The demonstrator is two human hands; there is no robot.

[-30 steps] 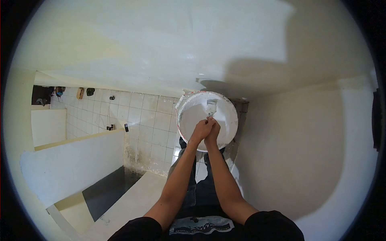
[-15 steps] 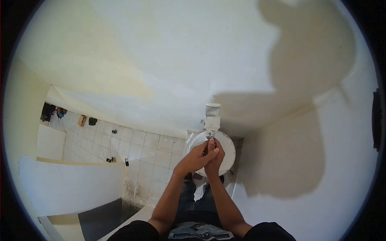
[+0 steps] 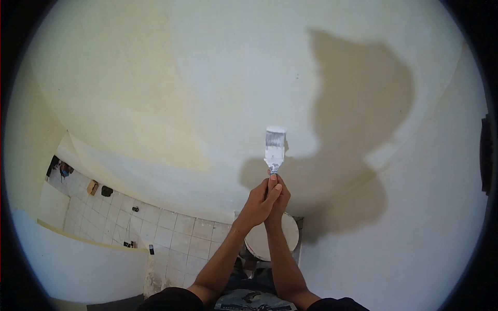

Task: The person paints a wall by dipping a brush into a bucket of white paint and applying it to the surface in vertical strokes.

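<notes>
A paintbrush points up and away from me in the middle of the view, its bristles loaded with white paint and its ferrule smeared with it. My left hand and my right hand are both closed round its handle, fingers overlapping and mostly hiding it. The bristle end overlaps the wall, which shows pale white paint over yellowish patches. Below my hands stands a round white bucket, partly covered by my forearms.
White floor tiles stretch to the left, with a dark phone-like object and several small items on them. A low partition wall stands at the lower left. Another white wall rises on the right, crossed by my shadow.
My view has tilted upward, and both hands have moved the paintbrush from over the bucket's rim up in front of the wall. My shadow has shifted left.
</notes>
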